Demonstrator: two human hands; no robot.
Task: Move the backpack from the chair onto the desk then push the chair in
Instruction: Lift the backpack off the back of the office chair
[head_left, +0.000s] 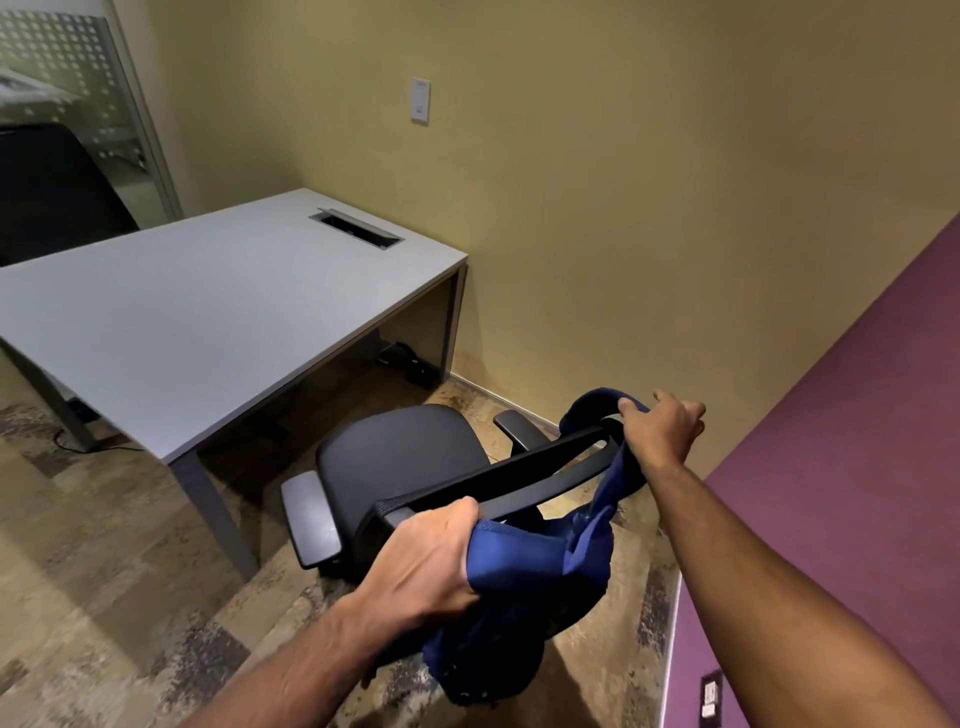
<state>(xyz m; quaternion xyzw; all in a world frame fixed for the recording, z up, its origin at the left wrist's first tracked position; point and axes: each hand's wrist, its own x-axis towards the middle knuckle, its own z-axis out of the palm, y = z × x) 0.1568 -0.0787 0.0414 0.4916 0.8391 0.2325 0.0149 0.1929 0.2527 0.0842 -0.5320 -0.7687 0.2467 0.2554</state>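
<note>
A dark blue backpack (524, 587) hangs behind the backrest of a black office chair (400, 457), its straps looped over the top of the backrest. My left hand (426, 556) grips the backpack's fabric at the left end of the backrest. My right hand (660, 431) grips a blue strap at the right end. The chair stands pulled out from the grey desk (197, 322), its seat facing the desk. The backpack's lower part hangs over the floor near me.
The desk has a cable hatch (356, 228) near its far edge and cables underneath. A tan wall with a switch plate (421, 100) lies behind the desk. A purple wall (841, 467) is close on my right. Another dark chair (52, 192) sits at far left.
</note>
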